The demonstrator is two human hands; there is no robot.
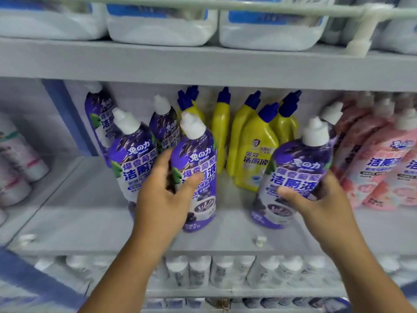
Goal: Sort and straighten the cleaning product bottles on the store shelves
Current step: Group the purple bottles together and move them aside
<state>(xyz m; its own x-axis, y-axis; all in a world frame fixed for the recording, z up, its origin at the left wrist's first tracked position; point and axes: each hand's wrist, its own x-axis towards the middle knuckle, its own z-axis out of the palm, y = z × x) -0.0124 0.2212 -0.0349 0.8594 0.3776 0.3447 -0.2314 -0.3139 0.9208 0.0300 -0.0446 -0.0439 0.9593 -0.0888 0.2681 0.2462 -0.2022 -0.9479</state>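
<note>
Two purple bottles with white caps stand at the front of the grey shelf (90,222). My left hand (164,195) grips the middle purple bottle (196,161), thumb across its label. My right hand (316,202) grips another purple bottle (300,168) farther right, which leans to the right. Several more purple bottles (133,150) stand to the left and behind. Yellow bottles (255,147) with blue caps stand between and behind the two held ones. Pink bottles (379,163) fill the right end.
Large white jugs (162,28) sit on the shelf above behind a rail. White bottles (198,269) line the shelf below. Pale bottles (15,159) stand in the bay to the left, past a blue upright. A small white clip (260,240) sits on the shelf's front edge.
</note>
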